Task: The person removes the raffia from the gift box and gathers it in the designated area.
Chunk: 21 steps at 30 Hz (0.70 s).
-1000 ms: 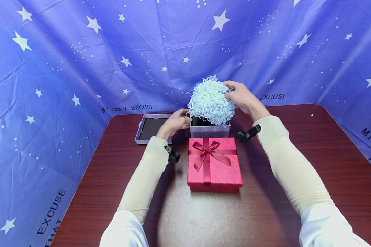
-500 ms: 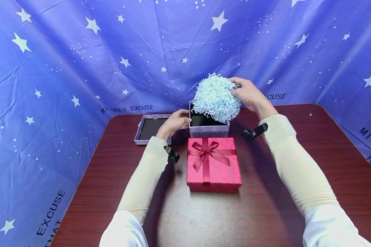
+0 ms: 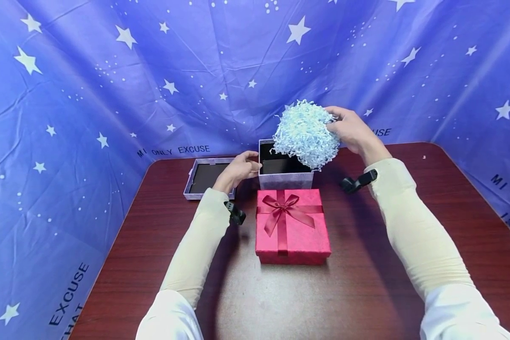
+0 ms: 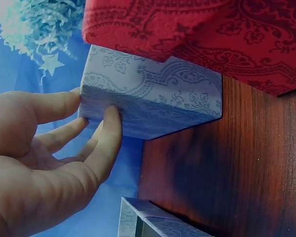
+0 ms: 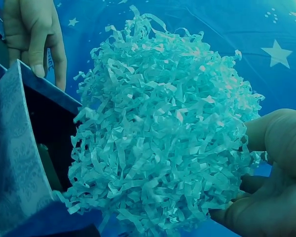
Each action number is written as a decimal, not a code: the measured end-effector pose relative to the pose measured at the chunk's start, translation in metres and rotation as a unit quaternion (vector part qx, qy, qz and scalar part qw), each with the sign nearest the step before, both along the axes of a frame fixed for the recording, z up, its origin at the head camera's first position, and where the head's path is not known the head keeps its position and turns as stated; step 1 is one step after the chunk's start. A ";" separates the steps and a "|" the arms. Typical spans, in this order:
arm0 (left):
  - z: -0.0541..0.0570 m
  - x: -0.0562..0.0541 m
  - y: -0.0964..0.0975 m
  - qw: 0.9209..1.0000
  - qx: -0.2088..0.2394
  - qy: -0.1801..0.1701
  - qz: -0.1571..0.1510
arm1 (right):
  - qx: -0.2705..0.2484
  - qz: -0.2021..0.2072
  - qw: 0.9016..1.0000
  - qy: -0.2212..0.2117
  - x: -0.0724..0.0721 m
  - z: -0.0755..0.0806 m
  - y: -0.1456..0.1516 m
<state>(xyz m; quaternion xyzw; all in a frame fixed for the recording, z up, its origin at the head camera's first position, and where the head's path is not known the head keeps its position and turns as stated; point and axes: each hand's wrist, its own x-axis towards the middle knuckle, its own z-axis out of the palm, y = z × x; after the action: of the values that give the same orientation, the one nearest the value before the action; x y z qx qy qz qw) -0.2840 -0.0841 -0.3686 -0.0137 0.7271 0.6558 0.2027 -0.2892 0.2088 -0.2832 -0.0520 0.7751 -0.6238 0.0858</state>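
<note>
In right hand (image 3: 352,130), crinkled paper shreds (image 3: 306,134)

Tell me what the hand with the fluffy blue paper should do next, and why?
Maybe ease the shredded paper right, clear of the lilac box: the right hand grips it, and part seems to overhang the box while the left hand touches its side.

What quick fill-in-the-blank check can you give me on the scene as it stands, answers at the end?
1. The hand that grips the shredded paper is the person's ____ one.
2. From the person's side, the loose lid lies to the ____ of the open lavender box.
3. The ribbon on the red box is tied in a ____.
4. The white five-pointed shapes on the blue backdrop are ____.

Missing words: right; left; bow; stars.
</note>
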 end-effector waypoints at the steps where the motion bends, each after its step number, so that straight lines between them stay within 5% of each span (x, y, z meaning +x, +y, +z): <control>1: -0.001 0.000 0.000 1.000 0.002 0.000 0.001 | -0.006 0.000 1.000 -0.002 0.000 0.000 0.002; 21: 0.001 0.001 0.000 1.000 0.002 -0.002 0.001 | -0.070 -0.016 0.997 0.003 0.008 -0.019 0.048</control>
<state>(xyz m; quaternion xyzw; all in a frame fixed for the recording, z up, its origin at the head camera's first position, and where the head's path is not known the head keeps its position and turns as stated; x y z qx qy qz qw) -0.2826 -0.0845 -0.3679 -0.0150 0.7253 0.6575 0.2035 -0.2812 0.2565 -0.3025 -0.0476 0.7308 -0.6774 0.0695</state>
